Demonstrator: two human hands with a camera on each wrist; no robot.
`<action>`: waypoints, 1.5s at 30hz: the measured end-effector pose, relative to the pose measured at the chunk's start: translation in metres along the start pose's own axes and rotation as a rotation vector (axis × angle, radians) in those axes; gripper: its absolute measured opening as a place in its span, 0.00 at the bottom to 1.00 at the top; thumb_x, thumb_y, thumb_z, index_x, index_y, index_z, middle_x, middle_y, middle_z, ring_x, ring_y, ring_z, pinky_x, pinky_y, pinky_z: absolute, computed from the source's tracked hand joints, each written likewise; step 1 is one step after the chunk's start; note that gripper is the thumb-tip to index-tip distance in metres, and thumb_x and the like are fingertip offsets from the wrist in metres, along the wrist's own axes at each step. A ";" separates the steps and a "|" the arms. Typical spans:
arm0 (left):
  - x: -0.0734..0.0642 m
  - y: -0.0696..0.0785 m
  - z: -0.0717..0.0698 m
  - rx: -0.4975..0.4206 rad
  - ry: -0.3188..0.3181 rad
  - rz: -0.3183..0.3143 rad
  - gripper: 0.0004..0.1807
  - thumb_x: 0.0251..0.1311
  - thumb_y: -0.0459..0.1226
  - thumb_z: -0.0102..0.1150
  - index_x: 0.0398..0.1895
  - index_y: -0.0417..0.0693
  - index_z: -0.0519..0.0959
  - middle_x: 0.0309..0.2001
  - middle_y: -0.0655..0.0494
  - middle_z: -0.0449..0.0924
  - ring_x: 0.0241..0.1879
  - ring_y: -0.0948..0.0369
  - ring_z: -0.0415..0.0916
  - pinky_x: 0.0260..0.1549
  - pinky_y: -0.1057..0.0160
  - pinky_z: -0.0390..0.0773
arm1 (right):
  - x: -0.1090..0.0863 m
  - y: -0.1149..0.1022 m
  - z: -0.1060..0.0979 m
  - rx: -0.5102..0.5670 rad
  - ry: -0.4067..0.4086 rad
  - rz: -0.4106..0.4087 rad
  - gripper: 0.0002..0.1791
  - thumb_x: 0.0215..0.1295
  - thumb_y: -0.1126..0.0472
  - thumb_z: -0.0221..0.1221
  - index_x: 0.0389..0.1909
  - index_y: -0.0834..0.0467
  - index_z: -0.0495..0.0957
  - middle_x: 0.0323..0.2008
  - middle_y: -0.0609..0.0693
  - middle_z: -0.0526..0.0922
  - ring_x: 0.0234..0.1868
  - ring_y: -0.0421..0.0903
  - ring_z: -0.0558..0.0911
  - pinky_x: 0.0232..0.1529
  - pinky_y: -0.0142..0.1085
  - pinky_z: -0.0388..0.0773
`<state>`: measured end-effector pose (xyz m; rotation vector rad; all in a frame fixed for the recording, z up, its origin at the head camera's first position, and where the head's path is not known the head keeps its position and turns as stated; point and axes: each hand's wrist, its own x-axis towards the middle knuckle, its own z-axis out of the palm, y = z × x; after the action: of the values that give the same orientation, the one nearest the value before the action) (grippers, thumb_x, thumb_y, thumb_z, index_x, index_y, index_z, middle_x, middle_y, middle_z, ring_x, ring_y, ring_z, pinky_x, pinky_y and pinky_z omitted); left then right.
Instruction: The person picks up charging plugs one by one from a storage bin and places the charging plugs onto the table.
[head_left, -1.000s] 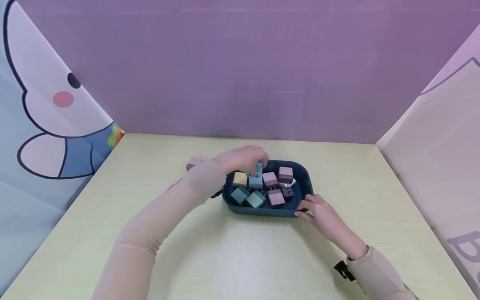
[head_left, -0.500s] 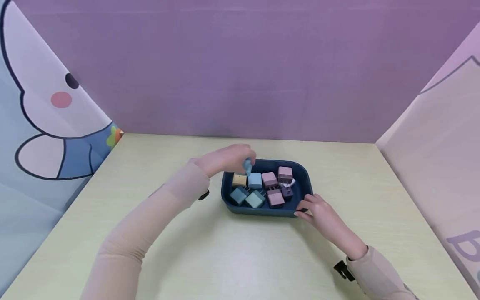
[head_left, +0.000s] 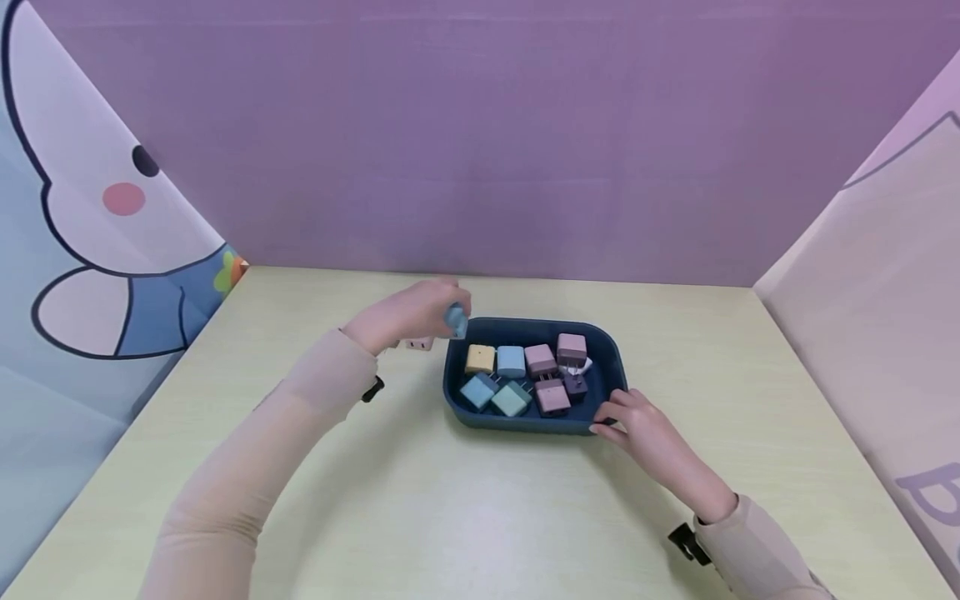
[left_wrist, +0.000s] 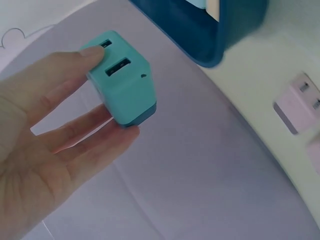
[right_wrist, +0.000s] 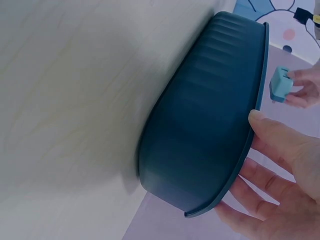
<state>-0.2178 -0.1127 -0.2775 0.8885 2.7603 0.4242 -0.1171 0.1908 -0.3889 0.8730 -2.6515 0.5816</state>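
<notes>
My left hand (head_left: 416, 312) pinches a teal USB charger (left_wrist: 125, 82) between thumb and fingers, its two ports showing in the left wrist view. It hovers just beyond the left end of a dark blue tray (head_left: 517, 424). At the tray's near right corner, my right hand (head_left: 651, 435) grips the rim, thumb on one side and fingers on the other. Inside lie a yellow charger (head_left: 480, 359), blue chargers (head_left: 512, 362), a green charger (head_left: 512, 399), pink chargers (head_left: 552, 397), a dark purple charger (head_left: 575, 386) and a partly covered white piece (head_left: 587, 365).
Pink chargers (left_wrist: 300, 102) stand on the pale table (head_left: 480, 517) left of the tray, partly hidden behind my left hand in the head view. A purple backdrop (head_left: 480, 150) rises at the table's far edge, with printed cloths at both sides.
My left hand has carried the teal charger leftward, from over the tray to past its left end. The right hand and the tray have stayed in place.
</notes>
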 end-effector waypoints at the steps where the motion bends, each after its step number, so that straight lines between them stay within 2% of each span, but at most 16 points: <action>1: -0.002 -0.003 0.000 -0.004 0.005 -0.013 0.14 0.47 0.28 0.61 0.40 0.43 0.76 0.41 0.49 0.71 0.41 0.55 0.70 0.43 0.58 0.72 | 0.000 0.000 0.000 -0.001 0.005 -0.005 0.05 0.43 0.67 0.66 0.22 0.58 0.79 0.21 0.42 0.68 0.25 0.39 0.67 0.24 0.30 0.68; 6: -0.008 -0.016 0.001 -0.011 0.022 -0.061 0.17 0.46 0.27 0.61 0.43 0.42 0.76 0.43 0.47 0.71 0.43 0.53 0.71 0.43 0.55 0.73 | 0.000 0.000 0.001 -0.003 0.019 -0.022 0.05 0.42 0.67 0.66 0.21 0.58 0.79 0.20 0.42 0.68 0.25 0.39 0.66 0.23 0.30 0.68; 14: -0.016 -0.038 0.004 -0.001 0.041 -0.113 0.19 0.46 0.28 0.62 0.45 0.41 0.75 0.44 0.45 0.70 0.44 0.50 0.70 0.41 0.53 0.74 | -0.001 -0.001 0.000 -0.004 0.006 -0.003 0.05 0.43 0.67 0.66 0.21 0.58 0.79 0.21 0.42 0.68 0.25 0.40 0.67 0.24 0.30 0.68; 23: -0.027 -0.059 0.008 -0.011 0.084 -0.119 0.18 0.45 0.26 0.61 0.43 0.37 0.75 0.42 0.43 0.71 0.43 0.48 0.72 0.40 0.51 0.74 | -0.002 -0.002 0.002 -0.004 0.015 -0.011 0.05 0.43 0.67 0.66 0.21 0.58 0.79 0.21 0.42 0.68 0.25 0.39 0.66 0.24 0.30 0.68; 29: -0.035 -0.075 0.005 -0.044 0.107 -0.144 0.17 0.44 0.24 0.60 0.41 0.35 0.75 0.41 0.42 0.71 0.39 0.50 0.71 0.39 0.54 0.74 | -0.002 -0.004 0.002 -0.004 0.025 -0.017 0.06 0.42 0.67 0.66 0.21 0.57 0.79 0.20 0.41 0.67 0.25 0.38 0.65 0.23 0.30 0.67; 34: -0.039 -0.091 0.006 -0.028 0.127 -0.141 0.17 0.43 0.23 0.60 0.40 0.33 0.74 0.38 0.40 0.71 0.39 0.49 0.71 0.40 0.54 0.74 | -0.002 -0.005 0.002 -0.008 0.034 -0.025 0.06 0.42 0.67 0.67 0.21 0.57 0.79 0.21 0.42 0.67 0.25 0.39 0.65 0.23 0.30 0.67; 39: -0.043 -0.108 0.009 -0.019 0.129 -0.151 0.15 0.44 0.23 0.59 0.39 0.31 0.75 0.36 0.41 0.71 0.36 0.50 0.70 0.40 0.53 0.73 | -0.001 -0.005 0.002 -0.008 0.014 -0.008 0.05 0.43 0.66 0.66 0.22 0.58 0.79 0.21 0.41 0.67 0.25 0.39 0.65 0.24 0.30 0.67; 45: -0.044 -0.125 0.013 -0.037 0.120 -0.191 0.15 0.44 0.22 0.59 0.40 0.30 0.75 0.38 0.40 0.73 0.39 0.48 0.70 0.42 0.51 0.71 | -0.001 -0.005 0.002 -0.013 0.005 0.000 0.05 0.43 0.66 0.66 0.22 0.58 0.79 0.21 0.42 0.68 0.26 0.39 0.66 0.24 0.31 0.68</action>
<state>-0.2455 -0.2333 -0.3263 0.6013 2.9012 0.5068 -0.1134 0.1870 -0.3893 0.8665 -2.6483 0.5658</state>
